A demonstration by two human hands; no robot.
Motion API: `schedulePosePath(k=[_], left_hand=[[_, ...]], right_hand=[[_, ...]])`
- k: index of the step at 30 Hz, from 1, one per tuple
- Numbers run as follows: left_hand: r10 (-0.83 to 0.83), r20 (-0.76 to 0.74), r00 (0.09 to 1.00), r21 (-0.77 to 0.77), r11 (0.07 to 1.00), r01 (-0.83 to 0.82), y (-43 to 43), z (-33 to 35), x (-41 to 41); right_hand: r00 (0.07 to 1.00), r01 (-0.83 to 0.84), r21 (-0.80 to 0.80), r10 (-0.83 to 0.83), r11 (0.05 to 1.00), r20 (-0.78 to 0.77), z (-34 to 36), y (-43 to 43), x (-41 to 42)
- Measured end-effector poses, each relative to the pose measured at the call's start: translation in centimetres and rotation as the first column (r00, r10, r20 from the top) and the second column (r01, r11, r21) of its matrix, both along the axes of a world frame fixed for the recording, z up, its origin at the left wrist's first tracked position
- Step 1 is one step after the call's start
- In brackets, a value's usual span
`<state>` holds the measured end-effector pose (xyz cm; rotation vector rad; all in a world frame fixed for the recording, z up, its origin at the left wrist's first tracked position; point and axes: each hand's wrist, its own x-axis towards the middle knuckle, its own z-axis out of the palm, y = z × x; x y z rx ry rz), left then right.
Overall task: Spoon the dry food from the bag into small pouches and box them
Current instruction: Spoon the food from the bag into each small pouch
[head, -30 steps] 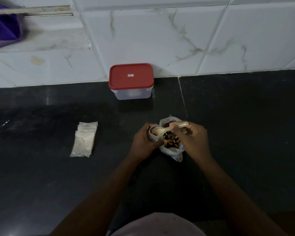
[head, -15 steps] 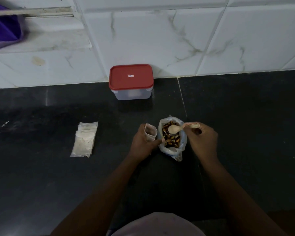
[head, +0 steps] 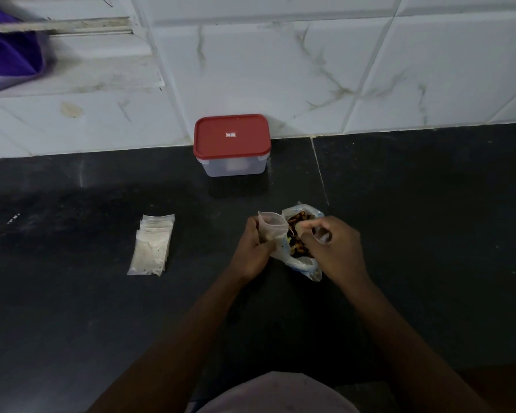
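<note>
A clear plastic bag (head: 305,265) of brown dry food lies open on the dark counter. My left hand (head: 252,253) holds a small clear pouch (head: 270,226) upright, mouth open, just left of the bag. My right hand (head: 335,248) grips a pale spoon (head: 300,228) whose bowl dips into the food; most of the spoon is hidden by my fingers. A clear box with a red lid (head: 232,137) stands shut against the wall behind the bag.
A stack of flat empty pouches (head: 152,244) lies on the counter to the left. White marbled tiles (head: 280,64) form the back wall. A purple cloth (head: 9,52) hangs at the top left.
The spoon was over the pouch, then swung right above the bag. Now my right hand has lowered it into the food. The pouch stays held in my left hand.
</note>
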<state>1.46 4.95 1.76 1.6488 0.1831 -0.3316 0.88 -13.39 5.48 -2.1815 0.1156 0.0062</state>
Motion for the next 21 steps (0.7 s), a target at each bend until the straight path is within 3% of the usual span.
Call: schedulePosePath(k=[4, 9, 15, 21], left_hand=[[0.02, 0.003, 1.0, -0.048, 0.999, -0.02, 0.2, 0.6, -0.4], [0.022, 0.02, 1.0, -0.015, 1.0, -0.021, 1.7, 1.7, -0.6], [0.082, -0.066, 0.994, -0.215, 0.972, -0.094, 3.9, 3.2, -1.0], [0.107, 0.071, 0.992, -0.131, 0.987, -0.097, 5.6, 3.6, -1.2]], right_hand=[[0.993, -0.025, 0.271, 0.055, 0.962, -0.105, 0.5, 2.0, 0.6], [0.984, 0.083, 0.383, -0.016, 0.92, -0.176, 0.1, 3.1, 1.7], [0.971, 0.105, 0.561, 0.037, 0.821, -0.235, 0.1, 4.4, 2.1], [0.951, 0.107, 0.648, 0.113, 0.754, -0.289, 0.3, 5.6, 2.3]])
